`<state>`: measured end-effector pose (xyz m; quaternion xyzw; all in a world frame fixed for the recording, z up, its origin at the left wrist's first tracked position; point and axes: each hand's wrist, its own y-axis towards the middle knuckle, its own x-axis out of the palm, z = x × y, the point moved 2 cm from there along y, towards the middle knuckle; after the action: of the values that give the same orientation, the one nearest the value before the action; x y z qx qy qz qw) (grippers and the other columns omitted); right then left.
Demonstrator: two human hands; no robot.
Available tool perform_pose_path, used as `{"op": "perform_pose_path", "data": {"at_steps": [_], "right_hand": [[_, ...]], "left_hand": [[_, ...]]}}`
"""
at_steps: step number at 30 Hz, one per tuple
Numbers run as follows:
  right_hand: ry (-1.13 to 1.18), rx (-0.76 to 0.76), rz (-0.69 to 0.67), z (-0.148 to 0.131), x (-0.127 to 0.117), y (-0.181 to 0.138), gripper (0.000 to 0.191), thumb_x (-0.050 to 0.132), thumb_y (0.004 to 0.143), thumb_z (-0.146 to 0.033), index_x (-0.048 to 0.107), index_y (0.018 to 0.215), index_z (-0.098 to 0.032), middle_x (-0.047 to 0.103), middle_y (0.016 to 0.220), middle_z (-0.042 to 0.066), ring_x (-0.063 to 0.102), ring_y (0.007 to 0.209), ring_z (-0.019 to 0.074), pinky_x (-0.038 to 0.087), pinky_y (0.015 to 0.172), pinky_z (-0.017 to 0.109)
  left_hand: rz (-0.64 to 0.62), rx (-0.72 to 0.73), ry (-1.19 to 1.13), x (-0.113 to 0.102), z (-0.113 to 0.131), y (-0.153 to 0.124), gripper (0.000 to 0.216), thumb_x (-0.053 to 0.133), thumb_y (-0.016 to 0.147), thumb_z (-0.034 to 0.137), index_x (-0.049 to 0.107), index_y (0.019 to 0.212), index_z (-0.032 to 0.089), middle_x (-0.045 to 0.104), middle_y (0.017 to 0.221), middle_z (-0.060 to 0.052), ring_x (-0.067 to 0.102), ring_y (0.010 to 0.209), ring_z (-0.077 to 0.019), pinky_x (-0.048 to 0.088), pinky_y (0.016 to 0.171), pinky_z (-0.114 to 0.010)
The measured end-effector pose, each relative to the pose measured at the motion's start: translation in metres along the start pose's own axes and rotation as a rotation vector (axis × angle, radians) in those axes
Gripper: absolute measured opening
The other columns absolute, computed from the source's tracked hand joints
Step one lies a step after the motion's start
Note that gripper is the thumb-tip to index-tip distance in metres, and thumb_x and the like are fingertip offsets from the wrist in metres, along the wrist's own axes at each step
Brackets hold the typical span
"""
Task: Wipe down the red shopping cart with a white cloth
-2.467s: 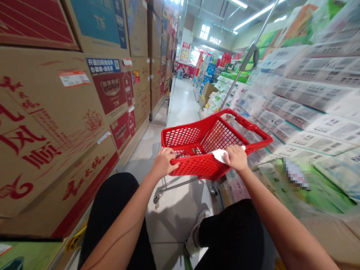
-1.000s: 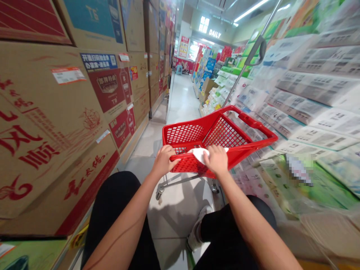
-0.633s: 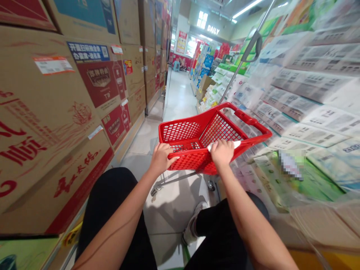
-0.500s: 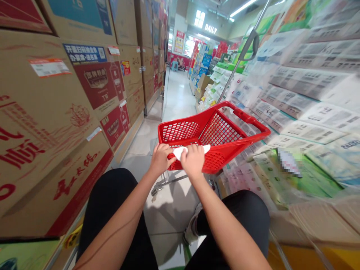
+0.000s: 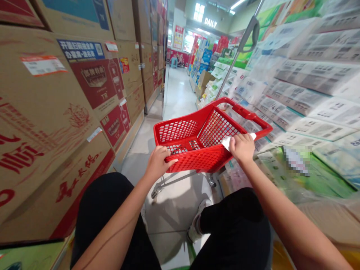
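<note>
In front of my knees stands a red plastic basket cart (image 5: 194,159) on metal legs with casters. The near left corner of its rim is in the grip of my left hand (image 5: 158,162), fingers curled over and thumb along the outside. My right hand (image 5: 243,148) is closed on a white tissue (image 5: 226,142) and presses it on the near rim, toward the handle (image 5: 247,116). The tissue's ends stick out on both sides of the fingers. Only the mesh walls and floor of the basket show inside.
Stacked cardboard cartons (image 5: 92,80) wall the left side. Plastic-wrapped white packs (image 5: 312,101) are piled on the right, with a green pack (image 5: 323,168) low down. A grey-handled metal pole (image 5: 237,56) leans behind the cart. The tiled aisle (image 5: 180,86) runs ahead to a blue stool (image 5: 174,62).
My right hand has slid right along the rim with the white tissue, away from my left hand. My left hand stays at the corner. The view has shifted slightly.
</note>
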<state>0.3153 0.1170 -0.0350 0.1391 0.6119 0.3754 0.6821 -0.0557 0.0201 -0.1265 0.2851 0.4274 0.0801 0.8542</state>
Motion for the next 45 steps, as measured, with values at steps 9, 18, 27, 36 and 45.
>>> {"op": "perform_pose_path", "data": {"at_steps": [9, 18, 27, 36, 45], "right_hand": [[0.407, -0.063, -0.014, -0.246, -0.003, -0.039, 0.027, 0.038, 0.100, -0.033, 0.061, 0.091, -0.021, 0.061, 0.091, 0.009, 0.047, 0.091, 0.0265, 0.033, 0.092, 0.042], [0.015, -0.248, -0.079, -0.048, 0.003, -0.003, 0.036, 0.033, 0.101, -0.031, 0.061, 0.081, -0.018, 0.059, 0.081, 0.010, 0.046, 0.082, 0.0247, 0.032, 0.080, 0.038], [-0.161, -0.024, 0.060, -0.006, -0.020, 0.005, 0.034, 0.033, 0.101, -0.029, 0.061, 0.083, -0.019, 0.061, 0.083, 0.011, 0.048, 0.086, 0.0264, 0.032, 0.085, 0.039], [0.366, -0.055, -0.080, -0.122, -0.066, 0.004, 0.035, 0.037, 0.104, -0.034, 0.068, 0.109, -0.020, 0.072, 0.103, 0.009, 0.061, 0.094, 0.0245, 0.039, 0.087, 0.036], [1.333, 0.427, -0.175, -0.101, -0.116, 0.058, 0.045, 0.053, 0.090, -0.060, 0.068, 0.092, -0.017, 0.068, 0.070, 0.002, 0.062, 0.063, 0.0189, 0.045, 0.053, 0.027]], "left_hand": [[0.038, -0.014, 0.043, 0.010, 0.019, -0.001, 0.015, 0.058, 0.085, 0.023, 0.052, 0.071, 0.020, 0.056, 0.082, -0.004, 0.050, 0.089, -0.0217, 0.043, 0.081, -0.037], [0.035, -0.003, -0.121, -0.006, -0.018, 0.006, 0.018, 0.072, 0.075, 0.029, 0.057, 0.070, 0.021, 0.067, 0.109, -0.007, 0.054, 0.118, -0.0275, 0.043, 0.104, -0.047], [0.264, -0.386, 0.140, -0.015, -0.016, 0.004, 0.037, 0.071, 0.077, 0.029, 0.064, 0.113, 0.029, 0.028, 0.161, -0.010, 0.031, 0.142, -0.0413, 0.032, 0.106, -0.066], [0.342, -0.188, 0.153, -0.003, 0.039, 0.010, 0.034, 0.054, 0.087, 0.020, 0.060, 0.121, 0.023, 0.046, 0.148, -0.012, 0.044, 0.134, -0.0327, 0.034, 0.108, -0.055], [0.276, 0.087, -0.072, -0.011, 0.148, 0.022, 0.047, 0.053, 0.087, 0.020, 0.046, 0.133, 0.020, 0.048, 0.145, -0.014, 0.045, 0.133, -0.0288, 0.036, 0.110, -0.048]]}}
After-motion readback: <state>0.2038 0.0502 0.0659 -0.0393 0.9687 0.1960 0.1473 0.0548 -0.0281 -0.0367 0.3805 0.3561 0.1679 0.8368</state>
